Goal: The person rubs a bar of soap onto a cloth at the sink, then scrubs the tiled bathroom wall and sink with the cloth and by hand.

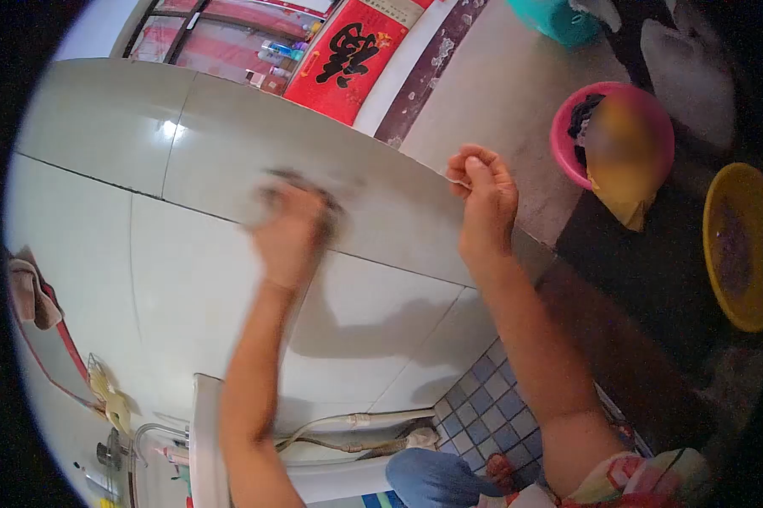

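Note:
My left hand [288,233] is against the pale wall tiles [221,144], smeared by motion. A dark, blurred thing [326,199] shows under and beside its fingers, too smeared to name. To the right, my right hand [487,199] is raised near the edge of the tiled wall, its fingers curled in with the thumb over them. Whether anything small sits inside those fingers is hidden.
A pink basin [562,140] with dark cloth and a yellow item stands at the right, beside a yellow basin [716,254]. A white sink [208,440] and pipes [356,419] are below. A red printed sheet [335,59] lies above the tiles.

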`<move>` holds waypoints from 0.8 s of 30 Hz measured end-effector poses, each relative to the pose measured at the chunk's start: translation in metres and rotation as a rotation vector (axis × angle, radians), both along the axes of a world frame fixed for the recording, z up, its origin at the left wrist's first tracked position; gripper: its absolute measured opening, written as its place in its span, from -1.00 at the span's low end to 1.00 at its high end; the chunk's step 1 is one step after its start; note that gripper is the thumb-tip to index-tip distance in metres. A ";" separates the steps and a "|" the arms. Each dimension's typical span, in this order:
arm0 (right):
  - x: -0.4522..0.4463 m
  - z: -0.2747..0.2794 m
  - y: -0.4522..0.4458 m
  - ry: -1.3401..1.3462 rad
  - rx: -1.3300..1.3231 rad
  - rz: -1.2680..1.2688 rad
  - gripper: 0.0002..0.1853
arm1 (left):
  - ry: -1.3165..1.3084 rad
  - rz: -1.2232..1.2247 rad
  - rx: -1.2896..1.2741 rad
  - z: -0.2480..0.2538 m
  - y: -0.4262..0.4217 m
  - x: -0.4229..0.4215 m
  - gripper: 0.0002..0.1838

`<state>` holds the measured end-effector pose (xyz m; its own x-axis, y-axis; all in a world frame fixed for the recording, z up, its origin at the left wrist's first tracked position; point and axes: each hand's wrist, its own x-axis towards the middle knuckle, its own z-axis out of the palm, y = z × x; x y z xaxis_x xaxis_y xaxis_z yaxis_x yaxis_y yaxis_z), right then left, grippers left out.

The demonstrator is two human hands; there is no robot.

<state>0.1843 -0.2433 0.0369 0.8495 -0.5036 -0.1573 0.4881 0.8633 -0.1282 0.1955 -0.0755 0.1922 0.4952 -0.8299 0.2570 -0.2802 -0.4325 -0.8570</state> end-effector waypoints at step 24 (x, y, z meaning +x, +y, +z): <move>-0.021 0.019 -0.064 -0.023 0.037 -0.186 -0.86 | 0.855 0.163 -0.782 -0.141 0.020 -0.026 -0.81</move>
<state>0.1629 -0.3073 0.0555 0.7460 -0.6463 -0.1604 0.6420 0.7620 -0.0846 0.1690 -0.0555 0.0514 0.8399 -0.5041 0.2012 -0.5296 -0.8424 0.0998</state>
